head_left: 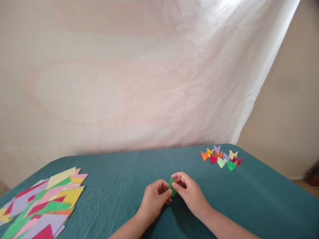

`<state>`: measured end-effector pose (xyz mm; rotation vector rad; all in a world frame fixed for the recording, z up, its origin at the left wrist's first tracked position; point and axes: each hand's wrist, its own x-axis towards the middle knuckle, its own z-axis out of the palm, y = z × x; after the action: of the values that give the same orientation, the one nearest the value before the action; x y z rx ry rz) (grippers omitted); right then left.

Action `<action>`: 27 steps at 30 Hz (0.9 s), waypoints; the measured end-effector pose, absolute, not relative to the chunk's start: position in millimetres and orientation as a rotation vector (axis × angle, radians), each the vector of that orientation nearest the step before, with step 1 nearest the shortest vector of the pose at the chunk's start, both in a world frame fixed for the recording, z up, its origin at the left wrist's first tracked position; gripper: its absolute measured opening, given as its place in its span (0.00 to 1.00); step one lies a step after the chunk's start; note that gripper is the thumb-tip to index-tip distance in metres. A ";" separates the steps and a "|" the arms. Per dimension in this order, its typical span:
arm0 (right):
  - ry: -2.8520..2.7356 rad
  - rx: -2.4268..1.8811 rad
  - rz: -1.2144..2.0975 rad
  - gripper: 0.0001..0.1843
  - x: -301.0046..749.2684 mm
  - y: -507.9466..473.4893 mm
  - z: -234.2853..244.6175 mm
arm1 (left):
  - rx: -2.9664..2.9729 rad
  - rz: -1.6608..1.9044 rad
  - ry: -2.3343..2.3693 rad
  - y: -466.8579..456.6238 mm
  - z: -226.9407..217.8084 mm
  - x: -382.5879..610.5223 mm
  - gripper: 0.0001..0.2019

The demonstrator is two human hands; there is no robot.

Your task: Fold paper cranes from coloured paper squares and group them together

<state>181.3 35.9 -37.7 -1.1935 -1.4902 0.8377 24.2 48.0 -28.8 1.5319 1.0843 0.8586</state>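
A small folded piece of green paper [171,187] is held upright above the table, near the middle of the head view. My left hand [157,196] pinches its lower left side between thumb and fingers. From the other side, my right hand [186,189] grips the upper part with thumb and fingertips. Both hands are closed on the same paper, and fingers cover much of it, so its exact folded shape is hard to make out.
Several small folded paper birds [221,162] in mixed colours stand grouped at the back right of the dark green tablecloth [112,186]. Loose coloured paper sheets [47,202] lie spread in an overlapping pile at the left. A pale cloth [149,83] hangs behind the table.
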 end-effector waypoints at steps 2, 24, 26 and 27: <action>-1.533 -1.196 0.850 0.08 181.0 35.2 -35.8 | 1.616 0.876 1.150 47.8 -28.5 24.1 0.04; -1.625 -1.220 0.771 0.12 181.5 34.3 -36.6 | 1.384 0.903 1.075 50.9 -26.1 24.8 0.11; -1.650 -1.243 0.760 0.11 181.9 34.4 -35.6 | 1.378 0.921 1.078 52.7 -28.0 24.0 0.11; -1.657 -1.264 0.736 0.11 182.1 34.3 -34.6 | 1.389 0.927 1.081 53.2 -29.1 23.8 0.11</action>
<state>182.1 34.3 -34.6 -1.2638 -1.6568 0.7358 23.8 53.2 -29.1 1.3891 1.0811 0.9269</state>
